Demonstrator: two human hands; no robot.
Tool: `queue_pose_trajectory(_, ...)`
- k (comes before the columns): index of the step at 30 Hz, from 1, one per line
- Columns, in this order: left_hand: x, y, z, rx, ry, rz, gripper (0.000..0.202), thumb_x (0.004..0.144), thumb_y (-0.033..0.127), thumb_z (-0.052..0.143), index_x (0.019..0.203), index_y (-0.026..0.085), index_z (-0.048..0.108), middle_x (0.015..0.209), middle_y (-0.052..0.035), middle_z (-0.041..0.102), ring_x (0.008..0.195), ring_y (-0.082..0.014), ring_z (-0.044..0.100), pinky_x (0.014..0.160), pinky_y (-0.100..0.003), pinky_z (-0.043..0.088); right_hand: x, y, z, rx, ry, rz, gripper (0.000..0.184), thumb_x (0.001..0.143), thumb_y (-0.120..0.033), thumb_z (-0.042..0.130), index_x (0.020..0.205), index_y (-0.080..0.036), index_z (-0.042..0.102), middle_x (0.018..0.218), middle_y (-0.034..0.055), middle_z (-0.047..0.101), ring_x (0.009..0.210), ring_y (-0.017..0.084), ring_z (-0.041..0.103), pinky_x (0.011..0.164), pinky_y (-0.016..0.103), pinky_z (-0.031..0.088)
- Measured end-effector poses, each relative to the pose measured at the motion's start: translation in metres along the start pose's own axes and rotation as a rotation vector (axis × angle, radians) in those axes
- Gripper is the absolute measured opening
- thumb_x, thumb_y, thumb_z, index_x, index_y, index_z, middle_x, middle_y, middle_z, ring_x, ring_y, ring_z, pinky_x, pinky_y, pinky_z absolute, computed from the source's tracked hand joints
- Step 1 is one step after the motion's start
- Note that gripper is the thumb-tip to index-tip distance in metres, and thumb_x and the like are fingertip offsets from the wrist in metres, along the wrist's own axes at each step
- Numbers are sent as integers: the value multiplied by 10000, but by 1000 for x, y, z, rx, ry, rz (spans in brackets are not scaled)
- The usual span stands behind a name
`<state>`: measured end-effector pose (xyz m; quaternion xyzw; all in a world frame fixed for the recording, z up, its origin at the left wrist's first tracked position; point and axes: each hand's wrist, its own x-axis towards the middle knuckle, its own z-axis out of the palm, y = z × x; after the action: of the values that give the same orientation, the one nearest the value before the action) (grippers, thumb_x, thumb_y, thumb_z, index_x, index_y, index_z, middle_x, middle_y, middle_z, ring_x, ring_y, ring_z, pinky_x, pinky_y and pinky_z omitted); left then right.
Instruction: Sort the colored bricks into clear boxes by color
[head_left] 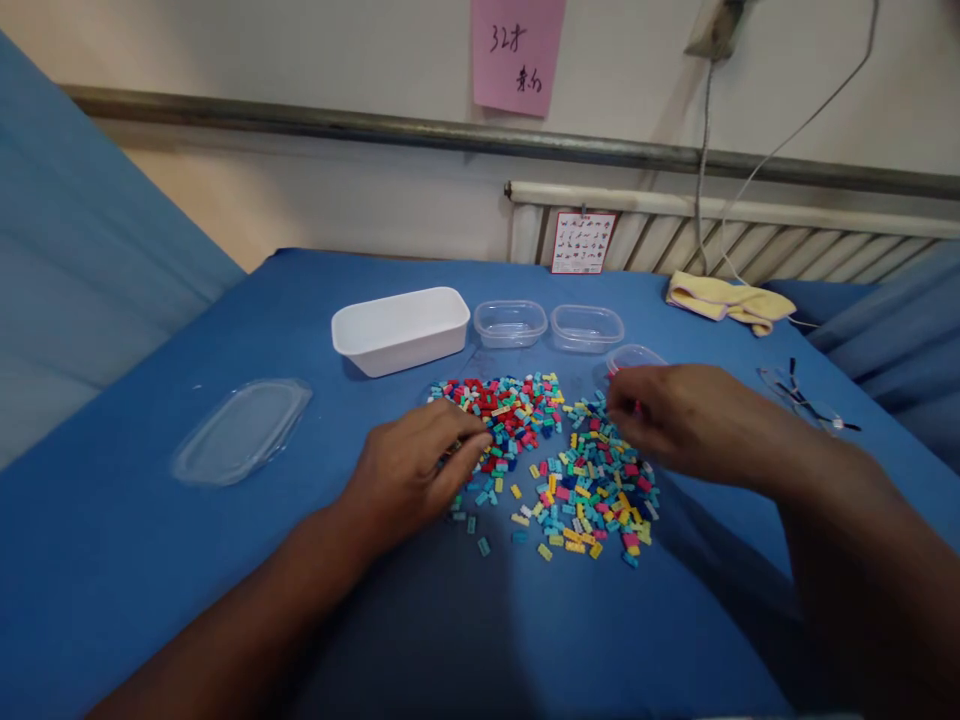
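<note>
Small toy bricks in many colours lie in two loose heaps on the blue cloth. The left heap point(536, 402) has many red bricks; the right heap point(589, 480) is mostly teal, yellow and pink. My left hand point(412, 460) rests at the near left side of the left heap, thumb and forefinger pinched together; whatever is between them is hidden. Over the far right side of the other heap, my right hand point(675, 415) has its fingers closed, with a pinkish-red toy brick point(637, 407) showing between them. Just behind it stands a small clear tub point(636, 354) with something red inside, partly covered by the hand.
Behind the heaps stand a white plastic box point(409, 345) and two clear tubs point(511, 335) point(587, 340). A clear lid point(244, 430) lies at left. Eyeglasses point(806, 400) and a yellow cloth point(727, 298) are at right. A picture card point(583, 243) hangs by the radiator point(795, 240).
</note>
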<state>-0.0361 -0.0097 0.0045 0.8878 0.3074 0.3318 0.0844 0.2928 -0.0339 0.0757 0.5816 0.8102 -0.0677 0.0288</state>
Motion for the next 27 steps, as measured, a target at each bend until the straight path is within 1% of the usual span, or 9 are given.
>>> queue_pose_trajectory(2,1,-4,-2,-4,27,-54,108,1067,266,659,1094,200,741,924,-17,739,845,-152,703,778,-275,514,1,-17,13,131,-53,-151,179,1013,-291,574,1002,-240,745,921,23,787,765,174,679,637,302,338)
queue_pose_trajectory(4,0,-6,-2,-12,28,-82,120,1072,270,649,1097,203,746,918,-15,732,840,-148,697,778,-273,510,7,-30,28,175,-57,-211,194,1038,-258,565,1043,-232,758,997,41,797,853,183,706,683,294,371)
queue_pose_trajectory(7,0,-6,-1,-19,0,-93,147,1084,282,624,1075,199,745,913,-21,730,836,-151,691,770,-273,508,21,-48,46,172,-17,-175,227,1079,-264,540,1102,-226,763,1050,70,790,945,205,712,747,294,405)
queue_pose_trajectory(9,-1,-5,0,-18,-10,-89,159,1087,291,618,1071,194,743,913,-27,735,834,-154,693,763,-271,509,29,-57,52,155,-6,-138,214,1082,-283,550,1108,-230,756,1060,72,779,979,218,707,753,301,410)
queue_pose_trajectory(13,-1,-5,1,-2,-21,-89,170,1087,299,617,1064,192,747,904,-32,738,821,-156,689,755,-270,510,37,-65,56,111,-14,-102,150,1059,-303,595,1075,-229,725,1066,69,758,1000,231,700,717,314,390)
queue_pose_trajectory(16,-1,-5,2,5,-36,-90,173,1086,295,619,1056,187,750,922,-42,744,829,-161,691,756,-273,511,35,-63,57,111,-33,-94,129,1052,-279,597,1084,-240,716,1060,60,748,1021,229,689,740,308,387)
queue_pose_trajectory(20,-3,-6,2,6,-38,-81,170,1083,298,628,1045,181,747,917,-41,745,823,-160,691,750,-274,509,29,-59,58,114,-57,-72,163,1070,-280,560,1049,-245,718,1022,54,729,968,217,677,739,309,370)
queue_pose_trajectory(25,-4,-6,5,6,-49,-78,166,1086,298,625,1070,189,749,946,-40,758,854,-164,704,791,-284,525,30,-62,57,132,-51,-70,167,1048,-278,592,1168,-240,703,1092,63,737,979,226,685,734,315,365)
queue_pose_trajectory(27,-3,-6,5,2,-55,-74,166,1086,299,625,1073,192,752,939,-41,757,863,-169,707,801,-288,533,31,-63,55,113,-63,-73,155,1040,-269,597,1149,-230,700,1087,73,738,981,233,687,736,314,367)
